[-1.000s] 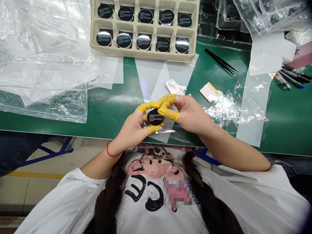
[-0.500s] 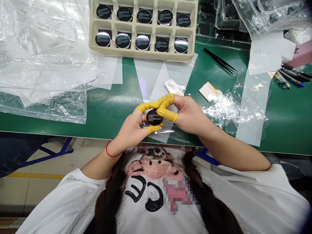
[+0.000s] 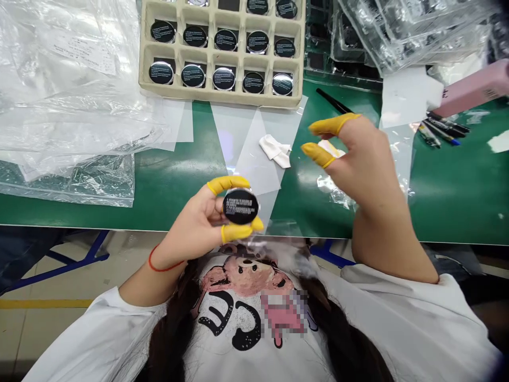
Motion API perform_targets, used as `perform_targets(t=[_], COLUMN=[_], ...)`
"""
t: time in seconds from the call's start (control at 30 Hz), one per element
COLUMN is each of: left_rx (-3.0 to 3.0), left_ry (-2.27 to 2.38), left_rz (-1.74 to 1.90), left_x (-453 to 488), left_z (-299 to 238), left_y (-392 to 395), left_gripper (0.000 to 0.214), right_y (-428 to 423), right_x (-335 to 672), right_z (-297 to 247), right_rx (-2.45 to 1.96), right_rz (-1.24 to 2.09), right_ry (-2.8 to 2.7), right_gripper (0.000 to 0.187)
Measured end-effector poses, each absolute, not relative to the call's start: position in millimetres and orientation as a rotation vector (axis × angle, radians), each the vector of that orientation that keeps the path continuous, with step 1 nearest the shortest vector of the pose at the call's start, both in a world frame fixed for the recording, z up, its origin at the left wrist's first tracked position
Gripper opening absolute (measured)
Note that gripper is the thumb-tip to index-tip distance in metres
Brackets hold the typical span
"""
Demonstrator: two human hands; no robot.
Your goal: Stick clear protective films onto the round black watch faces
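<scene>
Yellow finger cots cover fingertips on both hands. My left hand [image 3: 194, 223] grips a round black watch face [image 3: 240, 207] by its edge, thumb below and fingers above, over the front edge of the table. White printed lines on the watch face are smeared by motion. Away to the right, my right hand [image 3: 353, 159] is raised with thumb and forefinger apart and nothing visible between them. Beneath its fingertips a small white and yellow pad [image 3: 332, 149] is partly hidden. A crumpled white cloth [image 3: 275, 150] lies between the two hands.
A cream compartment tray [image 3: 222, 97] holds several similar watch faces at the back. Clear plastic bags [image 3: 79, 122] cover the left. Black tweezers [image 3: 333, 101], pens [image 3: 439, 132], a pink box [image 3: 475, 89] and stacked clear trays [image 3: 397, 32] occupy the right.
My right hand has left the watch face and moved right and away from me, its fingers parting. My left hand keeps the watch face, slightly lower and further left. The view has shifted.
</scene>
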State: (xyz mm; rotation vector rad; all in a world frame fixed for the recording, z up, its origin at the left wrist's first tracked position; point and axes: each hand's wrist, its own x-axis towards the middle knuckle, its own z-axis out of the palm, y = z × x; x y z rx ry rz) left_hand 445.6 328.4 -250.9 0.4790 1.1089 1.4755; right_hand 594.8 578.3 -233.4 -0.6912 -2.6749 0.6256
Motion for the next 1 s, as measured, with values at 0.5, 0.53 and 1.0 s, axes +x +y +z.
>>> perform_targets(t=[0.5,0.53,1.0], left_rx=[0.524,0.532,0.718], left_ry=[1.306,1.309,1.33], left_rz=[1.461,1.461,1.515], left_x=[453.6,453.6,454.0], left_z=[-285.7,-286.5,-297.2], left_y=[348.8,347.8,345.8], left_gripper=[0.058,0.057,0.053], right_y=[602.4,596.8,492.1], right_x=[614.7,615.5,574.4], right_z=[-255.0,-253.7,-275.6], right_rx=[-1.235,-1.116,-0.043], right_rz=[0.497,0.588,0.478], right_ry=[-2.674,-2.561,-2.516], right_gripper=[0.023,0.015,0.019])
